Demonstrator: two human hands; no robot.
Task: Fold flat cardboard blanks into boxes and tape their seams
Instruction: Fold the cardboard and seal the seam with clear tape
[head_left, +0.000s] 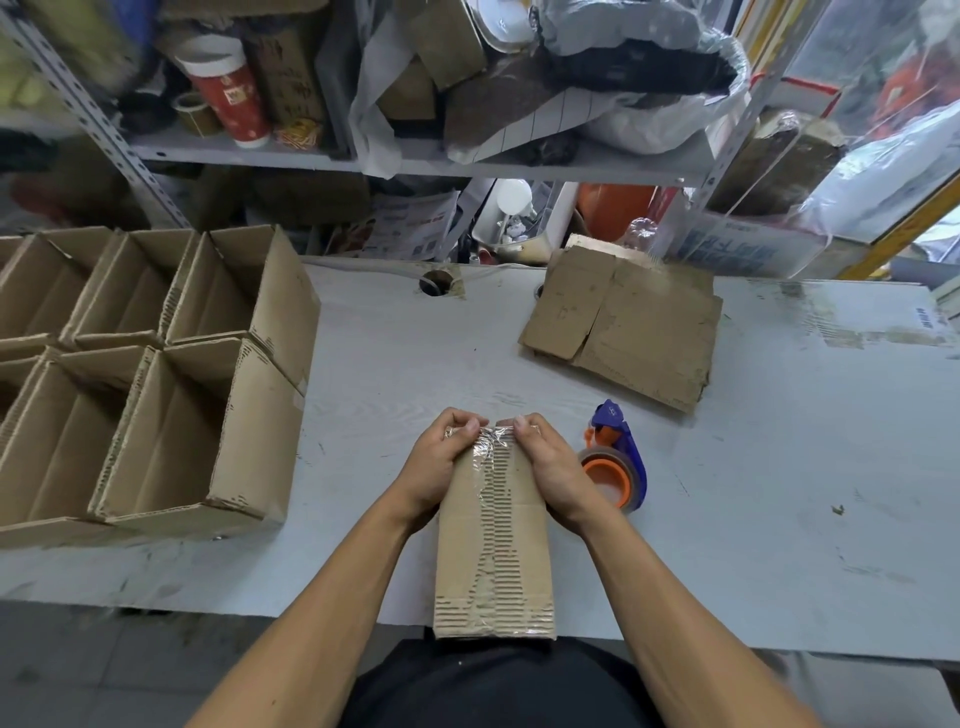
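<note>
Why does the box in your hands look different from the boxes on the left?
The held box is closed, its seam taped, both hands gripping its far end; the left boxes stand open and untouched. The held box looks narrower. All are brown cardboard.

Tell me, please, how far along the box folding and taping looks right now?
Done: open boxes stand finished at the table's left. In hand: the left hand and right hand press clear tape over the far end of a folded box; the tape dispenser rests beside it. Left: flat blanks farther back.
</note>
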